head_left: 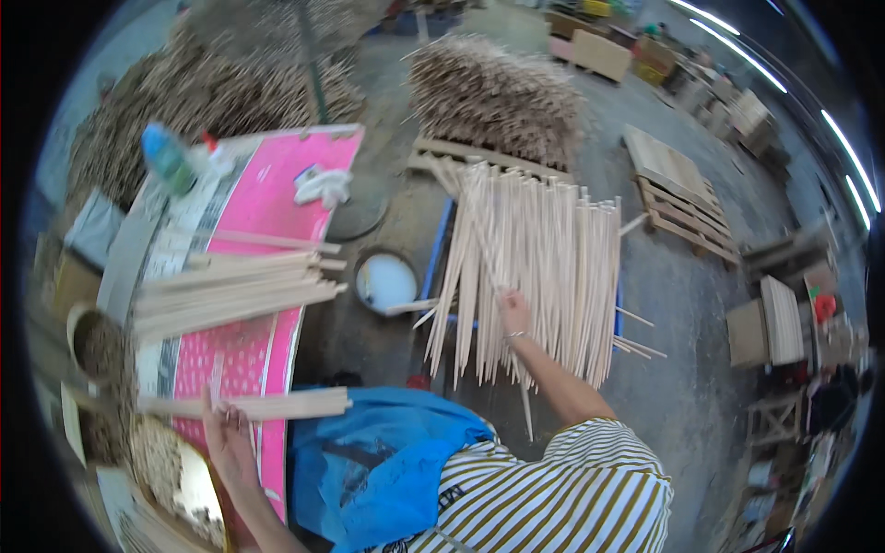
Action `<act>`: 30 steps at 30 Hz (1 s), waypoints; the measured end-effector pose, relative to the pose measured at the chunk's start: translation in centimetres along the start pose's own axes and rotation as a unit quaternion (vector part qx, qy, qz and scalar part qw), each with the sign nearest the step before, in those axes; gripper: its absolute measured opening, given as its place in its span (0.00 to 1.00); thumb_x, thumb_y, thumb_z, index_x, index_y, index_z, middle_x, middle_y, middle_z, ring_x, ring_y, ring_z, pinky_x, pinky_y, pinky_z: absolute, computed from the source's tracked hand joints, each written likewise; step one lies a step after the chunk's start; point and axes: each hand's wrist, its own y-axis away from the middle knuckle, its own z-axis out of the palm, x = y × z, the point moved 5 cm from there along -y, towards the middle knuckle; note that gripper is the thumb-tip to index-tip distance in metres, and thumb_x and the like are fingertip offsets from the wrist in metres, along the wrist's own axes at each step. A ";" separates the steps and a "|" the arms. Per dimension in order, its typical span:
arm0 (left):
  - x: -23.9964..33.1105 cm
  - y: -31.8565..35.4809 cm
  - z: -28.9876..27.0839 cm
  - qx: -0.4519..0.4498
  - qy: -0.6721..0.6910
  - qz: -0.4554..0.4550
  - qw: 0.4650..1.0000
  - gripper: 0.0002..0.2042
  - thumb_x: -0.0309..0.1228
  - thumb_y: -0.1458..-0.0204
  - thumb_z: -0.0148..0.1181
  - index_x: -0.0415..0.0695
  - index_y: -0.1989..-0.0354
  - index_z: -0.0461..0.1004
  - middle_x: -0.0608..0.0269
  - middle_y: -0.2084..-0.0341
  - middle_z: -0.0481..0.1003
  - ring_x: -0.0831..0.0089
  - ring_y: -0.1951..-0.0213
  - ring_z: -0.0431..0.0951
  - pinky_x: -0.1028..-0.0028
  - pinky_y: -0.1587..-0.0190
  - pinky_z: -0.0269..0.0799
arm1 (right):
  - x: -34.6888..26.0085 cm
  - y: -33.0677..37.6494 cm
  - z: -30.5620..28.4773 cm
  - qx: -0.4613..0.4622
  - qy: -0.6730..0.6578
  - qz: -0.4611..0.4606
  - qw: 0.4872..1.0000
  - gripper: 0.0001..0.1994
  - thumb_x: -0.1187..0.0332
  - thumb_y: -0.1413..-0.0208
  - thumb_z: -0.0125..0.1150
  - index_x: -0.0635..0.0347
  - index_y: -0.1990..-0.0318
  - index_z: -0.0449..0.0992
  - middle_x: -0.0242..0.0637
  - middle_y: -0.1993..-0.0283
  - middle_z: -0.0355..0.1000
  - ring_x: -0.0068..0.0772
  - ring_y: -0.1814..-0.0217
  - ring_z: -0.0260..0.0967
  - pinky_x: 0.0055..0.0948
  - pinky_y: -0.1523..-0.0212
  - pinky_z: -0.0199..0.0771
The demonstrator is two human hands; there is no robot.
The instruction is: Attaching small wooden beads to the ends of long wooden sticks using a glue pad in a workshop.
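My left hand [227, 431] is at the near end of the pink-topped table, against a small bundle of pale wooden sticks [300, 404]. One finger points up and the others are partly bent; blur hides the finer detail. Out to the right, my right hand [514, 315] reaches over a large stack of long wooden sticks [544, 249], its fingers closed round a stick that slants across the pile. Another group of pale sticks [240, 290] lies farther back on the table [286, 180].
A blue-green bottle [169, 158], a white bottle with a red top [218, 157] and a white cloth [323, 186] are on the table. Between table and stack stands a bucket [387, 280] with whitish contents. Stick piles [493, 97] and wooden pallets [682, 198] lie beyond.
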 end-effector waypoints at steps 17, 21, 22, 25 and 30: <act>-0.6 5.5 -5.3 0.057 -0.080 0.002 0.995 0.23 0.28 0.34 0.51 0.39 0.31 0.62 0.58 0.50 0.77 0.73 0.53 0.77 0.71 0.47 0.72 | -30.3 15.4 12.0 -0.347 -0.110 -0.399 0.841 0.10 0.76 0.38 0.58 0.63 0.51 0.79 0.38 0.62 0.75 0.29 0.65 0.73 0.27 0.63 0.73; 3.3 8.8 -8.7 0.125 -0.088 0.052 0.987 0.22 0.26 0.35 0.51 0.38 0.32 0.63 0.59 0.52 0.77 0.76 0.56 0.77 0.74 0.49 0.73 | -34.7 25.2 17.7 -0.462 0.028 -0.512 0.723 0.09 0.66 0.45 0.65 0.60 0.60 0.77 0.42 0.66 0.75 0.46 0.64 0.75 0.41 0.64 0.74; 4.1 9.3 -9.7 0.146 -0.087 0.066 0.983 0.21 0.26 0.35 0.50 0.38 0.33 0.64 0.60 0.54 0.78 0.76 0.57 0.76 0.74 0.49 0.73 | -34.6 26.3 18.6 -0.480 0.083 -0.524 0.699 0.09 0.64 0.45 0.65 0.59 0.62 0.76 0.41 0.66 0.76 0.46 0.64 0.76 0.43 0.64 0.74; 7.5 10.9 -13.4 0.228 -0.133 0.102 0.959 0.20 0.26 0.34 0.49 0.39 0.34 0.66 0.62 0.57 0.78 0.79 0.58 0.76 0.76 0.51 0.72 | -32.5 27.1 21.1 -0.515 0.109 -0.493 0.693 0.10 0.62 0.43 0.64 0.59 0.61 0.77 0.43 0.71 0.77 0.48 0.68 0.76 0.41 0.66 0.75; 11.9 9.4 -20.0 0.304 -0.321 0.133 0.887 0.16 0.28 0.35 0.51 0.42 0.40 0.72 0.68 0.59 0.78 0.82 0.60 0.75 0.80 0.57 0.70 | -33.0 27.1 19.4 -0.533 0.136 -0.475 0.687 0.11 0.67 0.42 0.65 0.63 0.57 0.75 0.42 0.73 0.75 0.39 0.73 0.75 0.34 0.69 0.73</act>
